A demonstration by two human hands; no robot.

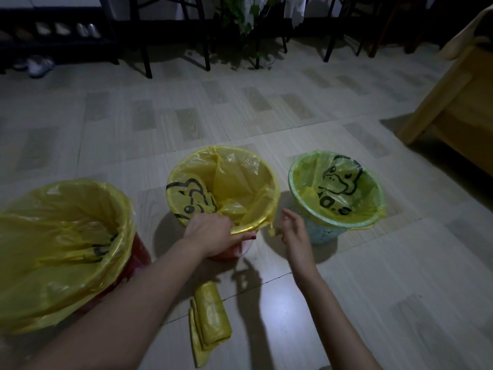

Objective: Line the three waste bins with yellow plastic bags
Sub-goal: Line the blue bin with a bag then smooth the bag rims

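Three waste bins stand on the tiled floor, each with a yellow bag over its rim. The large red bin (138, 252) is at the left, a smaller red bin (226, 256) in the middle, a pale green mesh bin (324, 233) at the right. The middle bag (240, 180) and right bag (338, 180) carry a black duck print. My left hand (210, 233) grips the near rim of the middle bin over the bag's edge. My right hand (293, 231) hovers between the middle and right bins, fingers apart, holding nothing. A roll of yellow bags (210, 316) lies on the floor near me.
A wooden bed frame (450, 108) stands at the right. Dark chair and table legs (205, 49) and a leafy plant (248, 25) line the back. A shoe rack with shoes (64, 30) is at the back left.
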